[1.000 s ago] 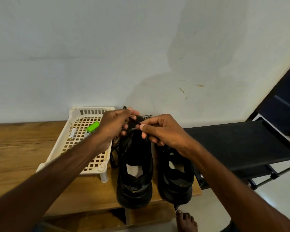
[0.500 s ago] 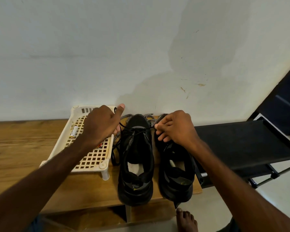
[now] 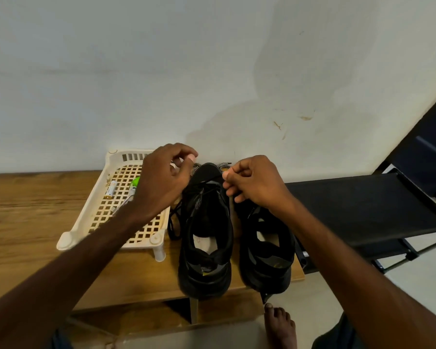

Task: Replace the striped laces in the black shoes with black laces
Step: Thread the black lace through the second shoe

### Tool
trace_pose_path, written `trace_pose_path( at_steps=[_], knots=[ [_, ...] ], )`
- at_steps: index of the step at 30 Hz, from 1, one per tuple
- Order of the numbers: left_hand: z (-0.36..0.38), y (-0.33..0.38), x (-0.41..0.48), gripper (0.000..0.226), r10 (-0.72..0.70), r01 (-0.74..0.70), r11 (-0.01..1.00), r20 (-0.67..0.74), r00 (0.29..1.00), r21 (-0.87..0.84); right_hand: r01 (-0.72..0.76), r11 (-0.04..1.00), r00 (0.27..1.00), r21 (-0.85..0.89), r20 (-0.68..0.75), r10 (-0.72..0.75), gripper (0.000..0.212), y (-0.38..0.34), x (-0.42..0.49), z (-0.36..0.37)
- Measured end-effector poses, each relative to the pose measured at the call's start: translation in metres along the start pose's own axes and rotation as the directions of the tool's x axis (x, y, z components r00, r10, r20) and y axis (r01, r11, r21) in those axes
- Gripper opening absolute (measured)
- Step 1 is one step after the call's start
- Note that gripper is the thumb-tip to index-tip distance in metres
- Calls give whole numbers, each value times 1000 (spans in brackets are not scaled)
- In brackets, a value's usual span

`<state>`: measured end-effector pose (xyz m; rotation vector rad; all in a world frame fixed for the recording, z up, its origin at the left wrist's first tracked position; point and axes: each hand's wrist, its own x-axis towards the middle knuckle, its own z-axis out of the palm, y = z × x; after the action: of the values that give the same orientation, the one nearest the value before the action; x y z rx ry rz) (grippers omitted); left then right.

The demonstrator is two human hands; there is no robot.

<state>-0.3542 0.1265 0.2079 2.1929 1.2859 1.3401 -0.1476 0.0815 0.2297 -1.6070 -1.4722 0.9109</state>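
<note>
Seeing left hand [image 3: 165, 180] and right hand [image 3: 258, 182], fingers curled, flanking toe of left black fabric shoe [image 3: 207, 217]; can't tell if gripping black cord lace [image 3: 203, 191]. Striped woven laces [image 3: 223, 165] just behind that toe.

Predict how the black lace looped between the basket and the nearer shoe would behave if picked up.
The black lace would probably be floppy: it lies in slack loops beside the shoe. Being thin cord, it likely weighs little. Pushed, it would probably bunch rather than slide whole.
</note>
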Motion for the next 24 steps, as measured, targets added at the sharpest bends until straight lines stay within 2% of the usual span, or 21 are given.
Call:
trace_pose_path(
  at_steps=[3, 8, 11, 16, 20, 24],
  knots=[
    [-2, -6, -1, 17, -21, 22, 998, 25, 999, -61, 8, 1000, 1000, -12, 29, -8, 14, -2, 2, 7],
    [6, -3, -9, 25, 92, -89, 996, 142, 986, -32, 43, 998, 998, -40, 45, -41, 14, -4, 5, 15],
    [12, -4, -11, 21, 144, -143, 990, 121, 982, -18, 85, 994, 996, -66, 9, -84, 13, -4, 7, 13],
    [13, -8, -14, 19, 122, -119, 992, 93, 988, -39, 82, 995, 997, -52, -6, -82, 19, -1, 6, 8],
    [12, -7, -11, 15, 106, -109, 994, 96, 990, 32, 62, 977, 996, -204, -48, -74, 24, 2, 4, 0],
    [15, -10, -11, 13, 49, -57, 996, 103, 993, 69, 42, 933, 997, -356, 80, -15, 27, 5, -6, 6]
  ],
)
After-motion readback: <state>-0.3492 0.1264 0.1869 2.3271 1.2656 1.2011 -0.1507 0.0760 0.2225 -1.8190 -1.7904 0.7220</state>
